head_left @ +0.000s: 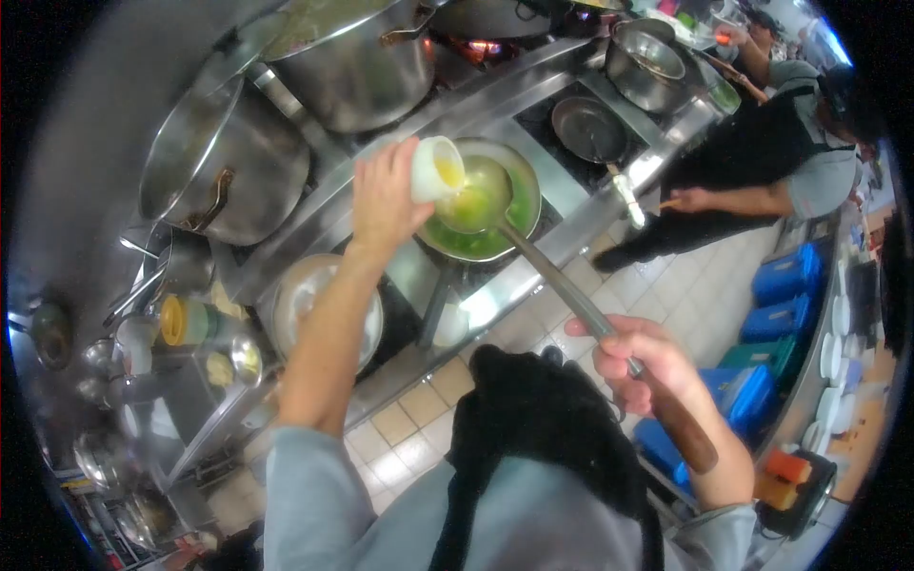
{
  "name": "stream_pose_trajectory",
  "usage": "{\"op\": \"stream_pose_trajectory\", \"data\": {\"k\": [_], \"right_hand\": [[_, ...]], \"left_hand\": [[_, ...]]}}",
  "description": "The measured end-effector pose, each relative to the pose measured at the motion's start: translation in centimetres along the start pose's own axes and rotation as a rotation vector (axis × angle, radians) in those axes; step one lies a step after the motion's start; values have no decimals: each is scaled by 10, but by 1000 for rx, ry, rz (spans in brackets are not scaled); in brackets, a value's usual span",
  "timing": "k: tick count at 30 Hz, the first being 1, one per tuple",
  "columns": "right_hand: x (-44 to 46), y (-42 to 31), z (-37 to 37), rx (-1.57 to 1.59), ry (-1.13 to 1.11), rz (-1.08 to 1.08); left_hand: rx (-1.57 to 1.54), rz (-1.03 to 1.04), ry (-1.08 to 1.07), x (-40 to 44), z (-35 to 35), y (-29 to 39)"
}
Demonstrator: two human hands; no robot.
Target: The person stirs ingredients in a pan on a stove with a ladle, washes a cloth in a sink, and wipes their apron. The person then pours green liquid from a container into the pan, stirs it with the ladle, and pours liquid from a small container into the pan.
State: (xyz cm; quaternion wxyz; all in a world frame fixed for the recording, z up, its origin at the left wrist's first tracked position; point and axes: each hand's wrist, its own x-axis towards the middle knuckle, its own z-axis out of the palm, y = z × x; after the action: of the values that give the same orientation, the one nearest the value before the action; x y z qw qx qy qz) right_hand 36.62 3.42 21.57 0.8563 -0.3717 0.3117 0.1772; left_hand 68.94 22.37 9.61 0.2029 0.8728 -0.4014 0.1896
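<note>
My left hand is wrapped round a small white container, tilted so that its mouth, with something yellow inside, faces the bowl of a ladle. My right hand grips the long handle of that ladle, whose end is brown. Yellowish-green liquid shows in the ladle's bowl. Beneath it, a pan with bright green contents stands on the stove. Whether the ladle touches the pan cannot be made out.
Tall steel pots stand behind on the stove, beside a flame. A light-coloured pan sits left, a dark frying pan right. Nearby, another person works. Blue bins line the right side.
</note>
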Motion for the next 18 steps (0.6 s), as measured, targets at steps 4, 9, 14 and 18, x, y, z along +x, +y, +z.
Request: {"op": "stream_pose_trajectory", "data": {"k": [4, 9, 14, 18], "right_hand": [[2, 3, -3, 11, -21, -5], [4, 5, -7, 0, -9, -6], [4, 8, -9, -15, -12, -27], [3, 9, -11, -13, -9, -24]], "left_hand": [[0, -16, -88, -1, -2, 3], [59, 43, -82, -3, 1, 2], [86, 50, -82, -3, 0, 6], [-26, -6, -36, -5, 3, 7]]}}
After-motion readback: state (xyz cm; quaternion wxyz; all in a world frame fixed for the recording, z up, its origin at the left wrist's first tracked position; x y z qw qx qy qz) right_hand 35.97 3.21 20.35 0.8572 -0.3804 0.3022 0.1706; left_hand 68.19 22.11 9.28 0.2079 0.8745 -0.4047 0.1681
